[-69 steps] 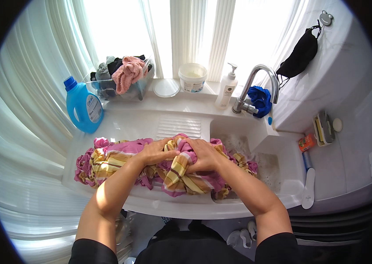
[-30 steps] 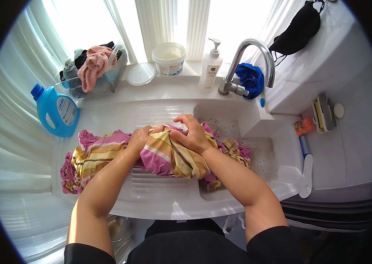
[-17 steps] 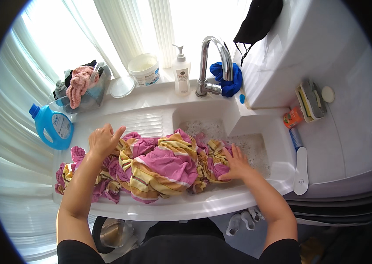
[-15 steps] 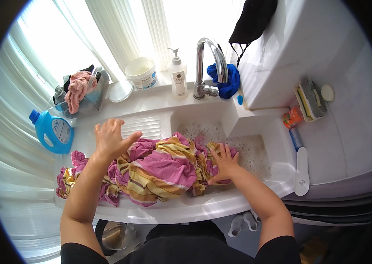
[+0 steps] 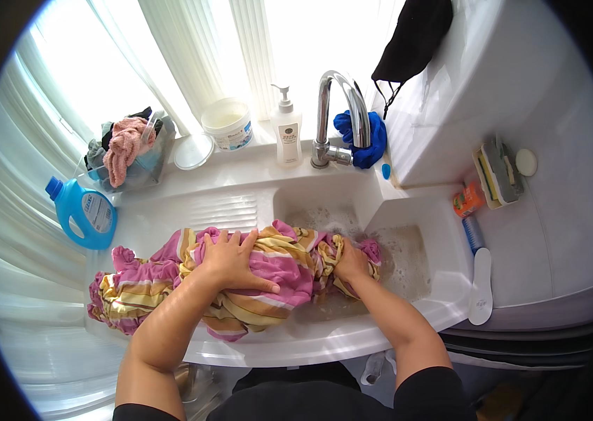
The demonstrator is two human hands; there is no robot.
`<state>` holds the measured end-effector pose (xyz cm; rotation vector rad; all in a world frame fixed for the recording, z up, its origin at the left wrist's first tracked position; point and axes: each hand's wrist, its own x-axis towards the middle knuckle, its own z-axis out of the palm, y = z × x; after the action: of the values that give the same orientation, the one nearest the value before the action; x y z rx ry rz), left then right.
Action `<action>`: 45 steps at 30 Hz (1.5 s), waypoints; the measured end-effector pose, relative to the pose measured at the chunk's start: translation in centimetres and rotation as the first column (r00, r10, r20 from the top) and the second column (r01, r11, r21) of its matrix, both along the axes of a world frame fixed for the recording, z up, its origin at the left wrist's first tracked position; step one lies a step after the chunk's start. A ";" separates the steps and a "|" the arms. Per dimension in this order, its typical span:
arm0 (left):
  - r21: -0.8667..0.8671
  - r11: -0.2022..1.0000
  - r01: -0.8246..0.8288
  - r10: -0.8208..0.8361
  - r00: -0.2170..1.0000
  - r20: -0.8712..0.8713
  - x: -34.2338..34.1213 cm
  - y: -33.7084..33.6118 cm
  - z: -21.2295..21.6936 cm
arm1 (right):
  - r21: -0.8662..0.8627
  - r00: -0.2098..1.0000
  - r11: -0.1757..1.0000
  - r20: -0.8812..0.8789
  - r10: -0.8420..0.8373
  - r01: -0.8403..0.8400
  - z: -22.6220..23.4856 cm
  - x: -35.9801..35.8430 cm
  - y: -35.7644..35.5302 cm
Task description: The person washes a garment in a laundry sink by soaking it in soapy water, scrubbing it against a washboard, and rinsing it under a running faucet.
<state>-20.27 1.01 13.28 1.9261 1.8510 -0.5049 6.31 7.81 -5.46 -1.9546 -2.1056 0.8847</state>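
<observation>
A long bundle of wet striped fabric (image 5: 282,274), pink, yellow and brown, stretches across the white laundry sink (image 5: 465,281). Its left part lies over the washboard side, and its right end hangs into the basin of cloudy, sudsy water (image 5: 408,259). My left hand (image 5: 230,263) rests on top of the bundle's middle with the fingers spread and pressing on the cloth. Near the right end, my right hand (image 5: 352,263) is closed round a bunched part of the fabric, its fingertips partly hidden by the folds.
Behind the basin stand a chrome faucet (image 5: 324,126) with a blue cloth (image 5: 370,144), a pump bottle (image 5: 288,133) and a white tub (image 5: 228,126). On the left are a blue detergent jug (image 5: 82,214) and a bin of clothes (image 5: 128,151). A white brush (image 5: 480,288) lies right.
My left hand has come down from the air onto the middle of the fabric. My right hand, spread flat before, has closed on the cloth. The left part of the bundle looks spread out more.
</observation>
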 end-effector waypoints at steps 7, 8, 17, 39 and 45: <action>0.261 0.959 0.109 -0.136 0.987 0.088 -0.8 -2.7 0.1 | 0.303 0.874 0.931 -0.484 -0.035 0.205 11.5 2.8 -0.7; 0.298 0.949 0.103 -0.140 0.985 0.104 -1.1 -3.1 0.4 | 0.354 0.852 0.914 -0.524 0.019 0.197 13.1 2.4 -0.9; 0.574 0.812 -0.106 -0.037 0.972 0.232 -12.1 -9.1 10.2 | 0.529 0.769 0.846 -0.569 0.292 0.070 26.8 -7.9 -4.2; 0.345 0.853 -0.390 0.312 0.913 0.262 -13.4 4.2 4.8 | -0.888 0.090 0.454 -0.448 -0.889 0.070 -6.6 -8.5 -0.9; 0.082 0.973 -0.217 0.225 0.969 -0.106 -10.4 3.2 2.8 | -0.830 -0.011 0.525 -0.533 -0.846 -0.188 -6.2 -11.2 -0.6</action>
<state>-30.63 4.16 16.08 1.7351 2.1514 -0.4929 -4.93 7.21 -11.62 -1.0773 -0.1612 2.2369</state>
